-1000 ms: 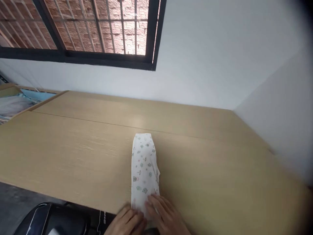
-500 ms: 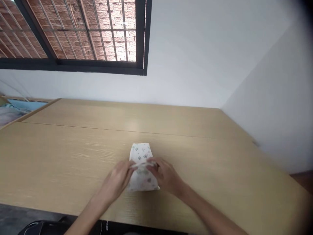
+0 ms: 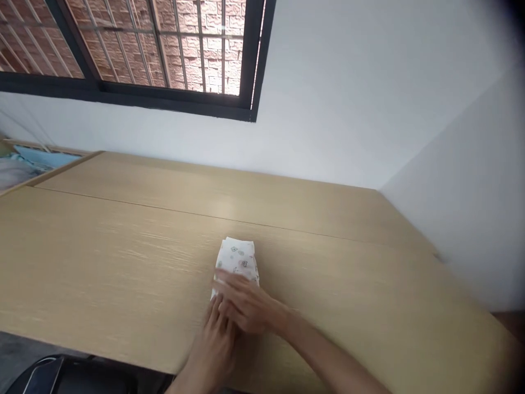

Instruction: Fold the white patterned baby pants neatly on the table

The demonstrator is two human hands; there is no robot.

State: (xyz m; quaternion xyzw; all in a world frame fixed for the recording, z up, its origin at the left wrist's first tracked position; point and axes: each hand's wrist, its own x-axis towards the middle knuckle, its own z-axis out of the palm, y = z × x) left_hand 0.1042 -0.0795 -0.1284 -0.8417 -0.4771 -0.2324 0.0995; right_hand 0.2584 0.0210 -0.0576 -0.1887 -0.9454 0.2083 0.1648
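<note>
Wide bare desk (image 3: 123, 262), both hands (image 3: 235, 317) flat, seemingly ungripping, on folded cloth (image 3: 238, 260) near its front edge.

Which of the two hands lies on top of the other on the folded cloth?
The right hand lies on top. It reaches in from the right, across the folded cloth, and covers the fingers of the left hand, which comes up from the table's near edge.
</note>
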